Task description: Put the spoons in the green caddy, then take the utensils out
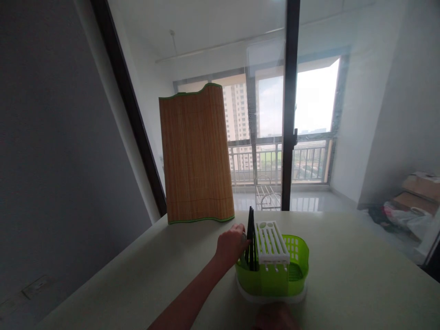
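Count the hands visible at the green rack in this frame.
2. The left hand touches the dark flat items at the left end of the green rack; the right hand sits at the bottom edge, mostly cut off.

Around me, listed:
- Grey wall (51, 160), left, bare but for a socket plate low down.
- Pale worktop (360, 275), wide, matte.
- Glass sliding door (268, 137), far, with dark frame post (290, 105) at centre.
- Balcony beyond, with railing (275, 158) and a wire rack (266, 197) on its glossy floor.
- High-rise blocks (237, 114) outside under a bright overcast sky.
- White wall (395, 114), right.
- Cardboard boxes (421, 188) and bags on my far right.
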Action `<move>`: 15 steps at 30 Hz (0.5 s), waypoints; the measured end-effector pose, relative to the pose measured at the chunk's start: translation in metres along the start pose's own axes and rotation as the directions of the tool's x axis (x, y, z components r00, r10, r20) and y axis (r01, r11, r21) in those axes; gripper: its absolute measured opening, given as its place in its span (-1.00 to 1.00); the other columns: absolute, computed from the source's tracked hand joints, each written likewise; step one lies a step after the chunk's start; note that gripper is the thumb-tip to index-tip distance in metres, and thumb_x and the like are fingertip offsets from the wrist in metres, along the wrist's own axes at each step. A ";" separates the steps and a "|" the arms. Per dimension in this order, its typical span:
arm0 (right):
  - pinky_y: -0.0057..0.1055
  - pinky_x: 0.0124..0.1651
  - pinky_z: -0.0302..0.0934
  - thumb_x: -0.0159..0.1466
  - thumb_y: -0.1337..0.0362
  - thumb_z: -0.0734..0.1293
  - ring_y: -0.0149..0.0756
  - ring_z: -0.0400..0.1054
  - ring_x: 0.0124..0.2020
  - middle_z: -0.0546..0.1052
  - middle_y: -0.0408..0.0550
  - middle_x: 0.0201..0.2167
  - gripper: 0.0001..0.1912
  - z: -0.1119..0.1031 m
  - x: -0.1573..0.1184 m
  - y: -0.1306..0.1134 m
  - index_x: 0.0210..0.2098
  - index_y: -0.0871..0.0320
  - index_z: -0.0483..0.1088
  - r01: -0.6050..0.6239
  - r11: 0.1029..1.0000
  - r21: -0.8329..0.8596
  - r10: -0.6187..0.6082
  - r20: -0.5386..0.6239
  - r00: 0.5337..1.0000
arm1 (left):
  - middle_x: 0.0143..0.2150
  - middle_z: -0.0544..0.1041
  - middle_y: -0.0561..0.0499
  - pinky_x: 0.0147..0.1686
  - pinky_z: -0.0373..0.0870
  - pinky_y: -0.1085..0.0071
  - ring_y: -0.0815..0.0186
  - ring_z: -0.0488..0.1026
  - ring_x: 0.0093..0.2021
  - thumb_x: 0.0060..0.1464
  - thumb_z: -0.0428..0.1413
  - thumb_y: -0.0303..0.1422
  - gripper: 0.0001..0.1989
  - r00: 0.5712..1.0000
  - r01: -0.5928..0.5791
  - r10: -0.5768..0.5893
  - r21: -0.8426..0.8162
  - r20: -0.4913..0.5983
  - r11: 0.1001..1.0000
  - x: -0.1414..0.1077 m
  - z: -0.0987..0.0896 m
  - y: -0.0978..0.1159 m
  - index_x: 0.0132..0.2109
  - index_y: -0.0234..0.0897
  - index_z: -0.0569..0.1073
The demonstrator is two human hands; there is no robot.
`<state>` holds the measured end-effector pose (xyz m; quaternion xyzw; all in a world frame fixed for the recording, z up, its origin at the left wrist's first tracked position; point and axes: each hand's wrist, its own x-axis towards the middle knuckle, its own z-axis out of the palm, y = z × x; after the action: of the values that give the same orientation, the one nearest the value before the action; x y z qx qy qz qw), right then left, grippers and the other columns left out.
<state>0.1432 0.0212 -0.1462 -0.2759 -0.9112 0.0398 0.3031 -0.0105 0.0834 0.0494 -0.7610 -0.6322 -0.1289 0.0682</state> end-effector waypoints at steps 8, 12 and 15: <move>-0.33 -0.64 -0.30 0.14 0.13 0.38 -0.48 0.01 -0.73 0.35 -0.26 -0.75 -0.62 0.011 -0.004 0.004 -0.71 0.13 0.28 0.098 0.974 -0.205 -0.114 -0.067 0.991 | -0.16 0.52 0.03 -0.38 0.24 0.42 0.27 0.49 -0.26 0.17 0.05 -0.15 -0.79 0.996 -0.018 0.011 -0.067 -0.094 0.998 -0.003 0.006 -0.006 -0.18 -0.18 0.40; -0.35 -0.62 -0.16 0.27 0.24 0.20 -0.42 0.12 -0.69 0.40 -0.20 -0.70 -0.67 -0.008 -0.005 -0.002 -0.62 0.10 0.28 0.108 0.979 -0.173 -0.128 -0.106 0.986 | -0.21 0.50 0.05 -0.34 0.26 0.43 0.34 0.44 -0.31 0.15 0.09 -0.18 -0.81 0.953 -0.057 0.002 -0.171 -0.304 0.984 -0.001 -0.024 -0.020 -0.22 -0.19 0.41; -0.35 -0.59 -0.07 0.31 0.30 0.13 -0.38 0.19 -0.66 0.41 -0.16 -0.68 -0.67 -0.020 -0.006 -0.007 -0.58 0.08 0.26 0.120 0.983 -0.140 -0.136 -0.115 0.984 | -0.29 0.46 0.08 -0.29 0.26 0.45 0.38 0.40 -0.32 0.15 0.09 -0.18 -0.81 0.854 -0.114 -0.028 -0.239 -0.519 0.964 -0.002 -0.074 -0.045 -0.27 -0.21 0.39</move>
<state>0.1552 0.0102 -0.1309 -0.2383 -0.9071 -0.0577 0.3420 -0.0635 0.0707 0.1175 -0.7144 -0.5504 -0.4095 0.1378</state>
